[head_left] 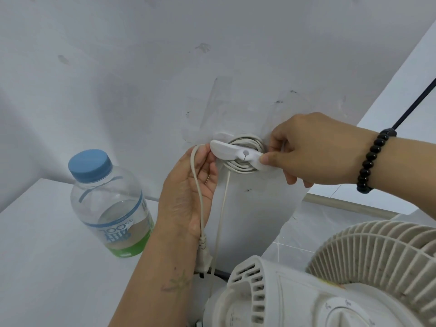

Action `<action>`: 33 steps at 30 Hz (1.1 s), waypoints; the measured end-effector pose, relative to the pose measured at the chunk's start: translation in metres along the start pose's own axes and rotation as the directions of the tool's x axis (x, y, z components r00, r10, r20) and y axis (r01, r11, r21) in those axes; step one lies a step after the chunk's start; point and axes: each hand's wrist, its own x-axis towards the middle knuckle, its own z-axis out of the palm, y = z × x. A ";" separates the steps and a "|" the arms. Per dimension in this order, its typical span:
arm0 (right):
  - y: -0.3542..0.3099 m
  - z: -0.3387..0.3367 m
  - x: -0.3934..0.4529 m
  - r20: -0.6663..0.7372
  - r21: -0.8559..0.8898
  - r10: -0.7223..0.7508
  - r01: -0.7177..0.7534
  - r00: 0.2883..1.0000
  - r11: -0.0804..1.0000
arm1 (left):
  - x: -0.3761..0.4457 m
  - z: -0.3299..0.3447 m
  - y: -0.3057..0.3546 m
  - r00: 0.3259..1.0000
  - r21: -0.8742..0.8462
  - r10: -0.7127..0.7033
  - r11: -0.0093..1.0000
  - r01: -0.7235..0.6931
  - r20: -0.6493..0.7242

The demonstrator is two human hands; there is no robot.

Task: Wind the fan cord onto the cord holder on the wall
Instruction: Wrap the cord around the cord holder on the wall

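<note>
A white cord holder is stuck on the wall, with several turns of the beige fan cord wound behind its flat bar. My right hand pinches the holder's right end and the coil. My left hand sits at the holder's left end, palm up, holding the loose cord end; that end runs down across the palm to the plug hanging by my wrist. A second strand drops from the coil to the white fan at the bottom right.
A clear water bottle with a blue cap stands on the white ledge left of my left arm. A dark cable runs diagonally at the upper right. A beige pipe lies along the wall below my right forearm.
</note>
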 end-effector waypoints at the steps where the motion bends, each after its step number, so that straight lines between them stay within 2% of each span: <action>1: 0.000 0.000 0.000 -0.002 -0.005 -0.002 0.002 1.000 1.000 | 0.000 0.000 0.000 1.000 0.016 0.005 1.000 -0.006 0.008; 12: -0.001 -0.001 0.000 -0.011 -0.029 0.003 -0.003 1.000 1.000 | 0.006 0.007 0.004 0.998 0.142 0.052 0.988 -0.057 0.040; 16: -0.001 -0.001 0.000 -0.017 -0.025 0.004 -0.004 1.000 1.000 | 0.007 0.008 0.006 0.996 0.261 0.080 0.962 -0.085 0.028; 21: -0.001 -0.001 0.000 -0.015 -0.044 -0.005 0.004 1.000 0.999 | 0.004 0.015 0.002 0.968 0.383 0.234 0.889 -0.250 0.088; 25: 0.000 -0.002 0.000 -0.023 -0.036 0.001 -0.001 1.000 0.999 | -0.001 0.020 -0.005 0.935 0.442 0.293 0.824 -0.353 0.201; 33: -0.002 -0.001 -0.001 -0.019 -0.041 0.014 -0.014 1.000 0.999 | 0.003 0.014 -0.001 0.871 0.422 0.408 0.763 -0.490 0.272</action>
